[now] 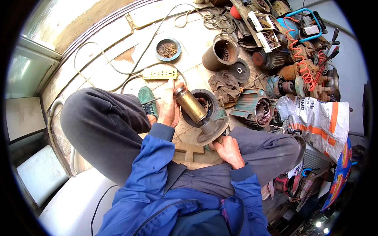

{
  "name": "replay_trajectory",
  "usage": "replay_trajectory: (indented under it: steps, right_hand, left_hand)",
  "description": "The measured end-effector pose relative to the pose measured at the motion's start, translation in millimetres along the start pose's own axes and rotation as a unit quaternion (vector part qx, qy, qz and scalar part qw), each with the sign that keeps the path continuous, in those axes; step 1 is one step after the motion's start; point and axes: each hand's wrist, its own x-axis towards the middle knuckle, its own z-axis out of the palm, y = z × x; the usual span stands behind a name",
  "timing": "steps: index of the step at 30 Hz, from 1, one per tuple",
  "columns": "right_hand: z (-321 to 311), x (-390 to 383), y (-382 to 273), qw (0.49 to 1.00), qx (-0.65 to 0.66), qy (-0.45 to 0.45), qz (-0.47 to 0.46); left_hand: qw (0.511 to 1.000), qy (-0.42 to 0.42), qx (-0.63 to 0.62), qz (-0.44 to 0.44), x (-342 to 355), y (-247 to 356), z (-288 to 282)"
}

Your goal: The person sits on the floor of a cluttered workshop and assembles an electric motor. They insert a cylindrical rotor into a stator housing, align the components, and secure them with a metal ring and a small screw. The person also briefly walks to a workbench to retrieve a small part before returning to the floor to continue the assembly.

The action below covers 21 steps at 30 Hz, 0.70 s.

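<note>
A motor rotor (pixel 191 105) with a brass-coloured cylinder is held at a slant between both my hands. At its upper end, my left hand (pixel 168 108) is closed by the bearing (pixel 180 93). A thin dark rod (pixel 151 101) sticks out leftward from that hand. My right hand (pixel 229 150) is closed at the lower end, just beyond the round metal end plate (pixel 214 131); its fingertips are partly hidden. Behind the rotor stands a round dark motor housing (pixel 212 103) with copper windings inside. A wooden block (pixel 189 148) lies below, between my legs.
A yellow power strip (pixel 160 73) and a bowl of bolts (pixel 168 49) lie ahead, with cables looping around. To the right are a metal cylinder (pixel 214 55), a rag (pixel 224 88), a green motor casing (pixel 252 106), a white sack (pixel 319 122) and piled motor parts.
</note>
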Motion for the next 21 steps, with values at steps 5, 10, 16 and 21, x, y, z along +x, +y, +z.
replay_trajectory:
  steps: [5,10,16,21]
  right_hand:
    - [-4.1,0.7,7.8,0.999,-0.011,0.041,-0.003]
    - [2.5,-2.4,16.9,0.999,-0.021,0.049,0.0]
    - [1.7,-9.6,17.3,0.991,-0.092,0.075,-0.055]
    - [0.1,-23.1,22.1,0.974,-0.128,0.102,-0.158]
  left_hand:
    - [0.998,-0.031,0.055,0.012,2.5,-4.2,1.9]
    - [0.998,0.013,0.064,0.021,-3.4,-11.1,4.2]
    - [0.996,0.09,0.002,0.025,-15.0,-11.6,-9.3]
    - [0.968,0.245,0.044,0.013,-32.3,-23.8,-42.9]
